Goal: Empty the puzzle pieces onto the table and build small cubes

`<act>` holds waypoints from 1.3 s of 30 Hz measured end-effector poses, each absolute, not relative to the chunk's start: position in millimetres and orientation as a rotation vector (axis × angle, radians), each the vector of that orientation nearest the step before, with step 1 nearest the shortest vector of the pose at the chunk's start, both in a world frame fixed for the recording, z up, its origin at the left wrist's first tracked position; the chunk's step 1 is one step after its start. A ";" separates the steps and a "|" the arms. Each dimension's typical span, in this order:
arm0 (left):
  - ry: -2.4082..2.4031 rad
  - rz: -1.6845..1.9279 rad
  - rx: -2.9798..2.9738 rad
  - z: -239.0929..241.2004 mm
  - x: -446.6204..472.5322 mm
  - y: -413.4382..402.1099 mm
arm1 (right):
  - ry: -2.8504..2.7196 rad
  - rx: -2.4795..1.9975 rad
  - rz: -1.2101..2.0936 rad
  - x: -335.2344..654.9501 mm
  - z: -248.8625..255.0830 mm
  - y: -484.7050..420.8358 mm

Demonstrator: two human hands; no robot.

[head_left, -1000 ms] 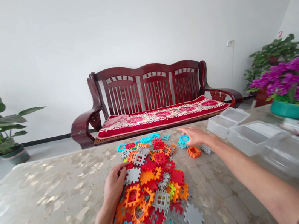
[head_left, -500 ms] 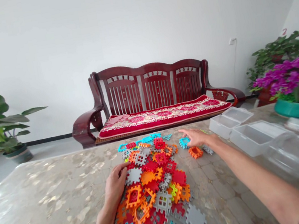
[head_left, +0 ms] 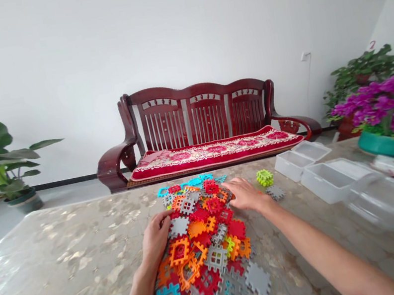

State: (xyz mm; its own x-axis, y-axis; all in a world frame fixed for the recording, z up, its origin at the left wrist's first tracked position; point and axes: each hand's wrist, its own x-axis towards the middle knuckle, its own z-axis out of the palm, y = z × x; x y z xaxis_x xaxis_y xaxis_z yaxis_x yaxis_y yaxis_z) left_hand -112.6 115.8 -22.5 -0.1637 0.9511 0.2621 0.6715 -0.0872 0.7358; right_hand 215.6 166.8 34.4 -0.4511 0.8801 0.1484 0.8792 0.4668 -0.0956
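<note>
A long heap of plastic interlocking building tiles [head_left: 197,228] in red, orange, grey and blue lies in front of me. My left hand [head_left: 156,234] rests against its left side. The fingers are loosely bent and touch the outer tiles near a plain grey tile [head_left: 179,226]. At the heap's upper right, my right hand [head_left: 245,194] lies low with its fingers stretched toward the red and orange tiles. What is under its palm is hidden. To the right of this hand, a yellow-green stack of tiles [head_left: 264,177] and a grey tile [head_left: 276,192] lie apart from the heap.
Clear plastic boxes [head_left: 327,191] stand along the right of the patterned table [head_left: 70,269]. Behind them is a teal pot [head_left: 385,143] of purple flowers. A wooden bench [head_left: 203,116] with a red cushion is beyond the far edge, and a potted plant [head_left: 20,201] stands left.
My right hand has moved left to the heap. The loose blue and orange tiles beside it no longer show on the right, and the yellow-green stack is uncovered. My left hand stays at the heap's side.
</note>
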 end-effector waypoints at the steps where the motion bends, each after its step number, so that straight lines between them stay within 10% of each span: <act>1: 1.844 1.122 1.766 -21.8 -112.5 115.6 | -2.543 -1.565 0.013 213.1 33.2 167.4; 20: 1.845 1.125 1.785 -20.7 -111.9 115.5 | -2.309 -1.588 -0.063 215.1 45.9 144.0; 31: 1.861 1.118 1.771 -18.9 -111.7 114.9 | -1.896 -1.752 0.997 268.0 39.2 100.8; 39: 1.858 1.102 1.784 -16.9 -111.0 114.2 | -1.986 -1.962 0.269 273.0 31.1 67.5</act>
